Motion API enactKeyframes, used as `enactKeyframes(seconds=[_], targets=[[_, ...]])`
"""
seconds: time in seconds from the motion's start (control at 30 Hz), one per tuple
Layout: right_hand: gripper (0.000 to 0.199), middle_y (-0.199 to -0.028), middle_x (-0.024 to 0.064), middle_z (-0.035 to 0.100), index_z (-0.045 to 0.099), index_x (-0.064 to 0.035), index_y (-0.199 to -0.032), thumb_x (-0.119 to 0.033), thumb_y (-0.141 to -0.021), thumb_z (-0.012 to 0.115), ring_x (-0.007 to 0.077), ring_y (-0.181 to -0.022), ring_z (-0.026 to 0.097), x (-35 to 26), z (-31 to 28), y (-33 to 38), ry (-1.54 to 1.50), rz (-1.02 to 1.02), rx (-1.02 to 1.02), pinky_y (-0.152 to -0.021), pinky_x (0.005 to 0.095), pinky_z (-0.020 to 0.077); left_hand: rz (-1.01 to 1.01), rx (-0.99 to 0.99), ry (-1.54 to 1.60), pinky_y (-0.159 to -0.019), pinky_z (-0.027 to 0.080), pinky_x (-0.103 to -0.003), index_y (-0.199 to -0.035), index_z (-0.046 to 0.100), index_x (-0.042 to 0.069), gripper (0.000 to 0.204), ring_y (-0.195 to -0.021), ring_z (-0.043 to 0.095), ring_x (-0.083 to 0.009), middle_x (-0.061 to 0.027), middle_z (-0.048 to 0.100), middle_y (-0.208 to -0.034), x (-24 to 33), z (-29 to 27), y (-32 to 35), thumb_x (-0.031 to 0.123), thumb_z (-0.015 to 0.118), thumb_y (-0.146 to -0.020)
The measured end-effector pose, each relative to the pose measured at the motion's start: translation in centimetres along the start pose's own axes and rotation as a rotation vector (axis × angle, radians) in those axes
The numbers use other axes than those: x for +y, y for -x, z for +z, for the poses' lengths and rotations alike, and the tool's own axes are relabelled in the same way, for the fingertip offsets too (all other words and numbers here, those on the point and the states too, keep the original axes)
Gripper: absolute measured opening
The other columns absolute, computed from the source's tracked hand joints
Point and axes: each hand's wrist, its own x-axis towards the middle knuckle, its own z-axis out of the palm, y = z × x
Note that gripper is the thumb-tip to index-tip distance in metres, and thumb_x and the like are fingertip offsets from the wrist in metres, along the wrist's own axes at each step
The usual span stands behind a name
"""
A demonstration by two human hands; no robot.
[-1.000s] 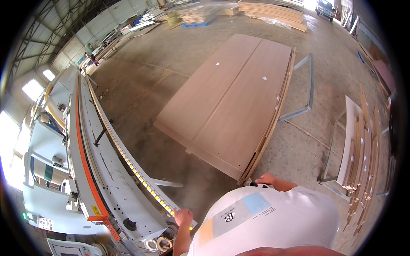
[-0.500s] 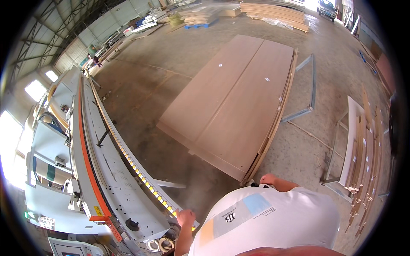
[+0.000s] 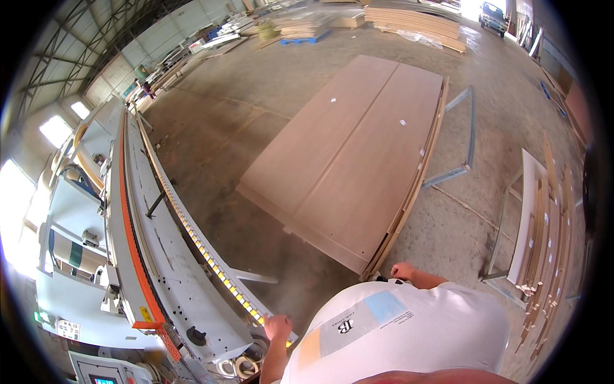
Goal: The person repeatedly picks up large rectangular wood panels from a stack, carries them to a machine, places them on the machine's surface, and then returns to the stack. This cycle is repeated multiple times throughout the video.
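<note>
My left hand (image 3: 277, 327) is closed at the near end of a long roller rail (image 3: 217, 272) set with yellow and white rollers. The rail runs along the edge of a long grey machine (image 3: 163, 256) with an orange strip. My right hand (image 3: 403, 271) is curled closed in front of my body, close to the near corner of a stack of brown panels (image 3: 320, 192). Whatever that hand may hold is hidden. Two wide panels lie side by side on top of the stack, with small white labels on them.
A bent metal frame (image 3: 472, 137) stands beyond the stack's right side. Further right, a rack (image 3: 495, 246) bears narrow brown strips (image 3: 543, 237). Sheet piles (image 3: 416, 29) lie at the back, with a parked vehicle (image 3: 492, 18) by the bright doorway.
The view has shifted slightly, so the surroundings sit a little lower in the picture. Both hands stay in nearly the same places. The small screen at the lower left shows more.
</note>
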Motion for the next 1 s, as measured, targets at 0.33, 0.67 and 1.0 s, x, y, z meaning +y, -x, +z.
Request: enactKeyframes(seconds=[0.33, 0.67, 1.0], targets=[[0.028, -0.098, 0.0057, 0.077, 0.079, -0.0186, -0.094, -0.035, -0.072, 0.077, 0.0232, -0.090, 0.072, -0.6, -0.3, 0.1, -0.065, 0.023, -0.014, -0.081, 0.0365, 0.0565, -0.005, 0.023, 0.006, -0.115, 0.032, -0.045, -0.075, 0.073, 0.013, 0.023, -0.083, 0.068, -0.0289, -0.0122, 0.072, -0.077, 0.1, 0.1, -0.1, 0.029, 0.060, -0.084], [0.046, -0.089, 0.0090, 0.075, 0.078, -0.0094, -0.099, -0.051, -0.079, 0.076, 0.0203, -0.081, 0.069, -2.3, -1.6, 1.6, -0.076, 0.051, -0.070, -0.077, 0.0363, 0.0544, -0.041, -0.020, 0.014, -0.118, 0.028, -0.043, -0.081, 0.078, 0.013, 0.029, -0.086, 0.069, -0.0270, -0.0116, 0.073, -0.081, -0.3, 0.8, -0.1, 0.031, 0.056, -0.087], [0.033, -0.093, 0.0060, 0.077, 0.079, -0.0157, -0.097, -0.043, -0.080, 0.073, 0.0206, -0.086, 0.071, 0.6, -0.2, 0.1, -0.054, -0.055, 0.007, -0.080, 0.0355, 0.0554, -0.025, -0.032, 0.012, -0.118, 0.029, -0.043, -0.081, 0.078, 0.013, 0.028, -0.087, 0.069, -0.0274, -0.0115, 0.074, -0.082, 0.6, -0.5, -0.4, 0.028, 0.055, -0.086]])
